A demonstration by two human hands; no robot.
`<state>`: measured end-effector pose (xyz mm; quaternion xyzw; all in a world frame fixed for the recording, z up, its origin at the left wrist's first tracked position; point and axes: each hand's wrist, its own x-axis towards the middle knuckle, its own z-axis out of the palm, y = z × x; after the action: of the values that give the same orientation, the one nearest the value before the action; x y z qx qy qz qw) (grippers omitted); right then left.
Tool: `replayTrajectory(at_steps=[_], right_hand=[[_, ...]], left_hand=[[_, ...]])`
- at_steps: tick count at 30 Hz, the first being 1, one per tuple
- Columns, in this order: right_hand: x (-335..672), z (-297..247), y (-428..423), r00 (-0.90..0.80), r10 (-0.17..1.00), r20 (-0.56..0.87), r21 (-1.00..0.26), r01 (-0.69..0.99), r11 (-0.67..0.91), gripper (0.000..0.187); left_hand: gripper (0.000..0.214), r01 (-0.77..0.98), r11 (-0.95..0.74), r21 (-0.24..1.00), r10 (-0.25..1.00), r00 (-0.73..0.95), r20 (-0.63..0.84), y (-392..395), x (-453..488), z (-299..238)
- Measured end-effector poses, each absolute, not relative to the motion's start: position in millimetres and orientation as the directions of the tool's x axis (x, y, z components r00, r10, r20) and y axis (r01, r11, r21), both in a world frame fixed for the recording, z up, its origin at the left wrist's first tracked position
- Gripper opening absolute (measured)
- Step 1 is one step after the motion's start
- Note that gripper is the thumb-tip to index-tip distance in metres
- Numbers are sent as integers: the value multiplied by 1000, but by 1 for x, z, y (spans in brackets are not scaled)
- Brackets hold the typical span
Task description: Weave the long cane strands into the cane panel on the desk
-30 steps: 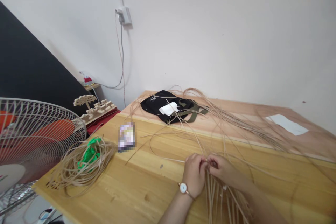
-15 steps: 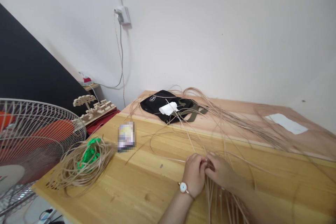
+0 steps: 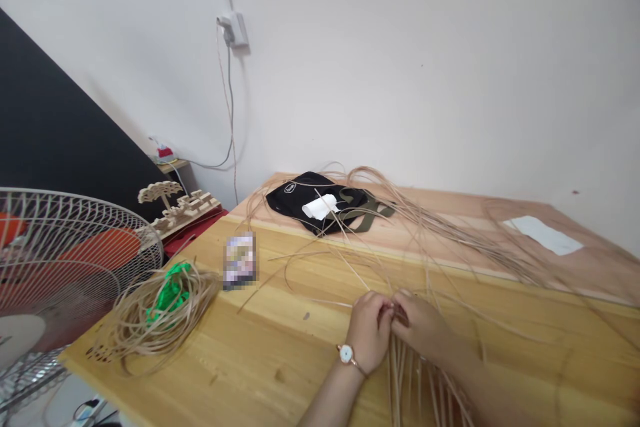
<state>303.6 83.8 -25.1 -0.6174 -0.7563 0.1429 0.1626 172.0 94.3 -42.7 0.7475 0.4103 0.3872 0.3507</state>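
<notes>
My left hand (image 3: 370,325), with a watch on its wrist, is closed on thin tan rattan strands (image 3: 399,380) near the table's front. Fingertip to fingertip with it, my right hand (image 3: 416,321) also pinches the strands. The exact crossing under the fingers is hidden. Long strand ends fan out from the hands toward me and away across the table. Some of the far ends reach a black bag (image 3: 300,195) with a white paper (image 3: 320,207) lying on it.
On the wooden table (image 3: 240,367), a coil of rattan (image 3: 195,307) with green wrapping (image 3: 170,290) lies left, beside a blurred small packet (image 3: 240,260). A fan (image 3: 85,247) stands off the left edge. White paper (image 3: 544,235) and a long strand bundle (image 3: 450,230) lie toward the wall.
Both hands stay pinched together at nearly the same spot. The loose strands around them have shifted slightly.
</notes>
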Motion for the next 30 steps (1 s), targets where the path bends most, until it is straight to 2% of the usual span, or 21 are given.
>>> replayTrajectory(at_steps=[13, 25, 30], right_hand=[[304, -26, 79, -190, 974, 125, -357, 907, 223, 12], [296, -29, 78, -22, 985, 170, -328, 942, 77, 12], [292, -28, 75, -33, 980, 194, -287, 954, 89, 15]], left_hand=[[9, 268, -388, 882, 895, 338, 290, 99, 174, -45], [9, 314, -406, 858, 897, 317, 308, 99, 174, -46], [9, 330, -400, 855, 903, 299, 308, 98, 176, -50]])
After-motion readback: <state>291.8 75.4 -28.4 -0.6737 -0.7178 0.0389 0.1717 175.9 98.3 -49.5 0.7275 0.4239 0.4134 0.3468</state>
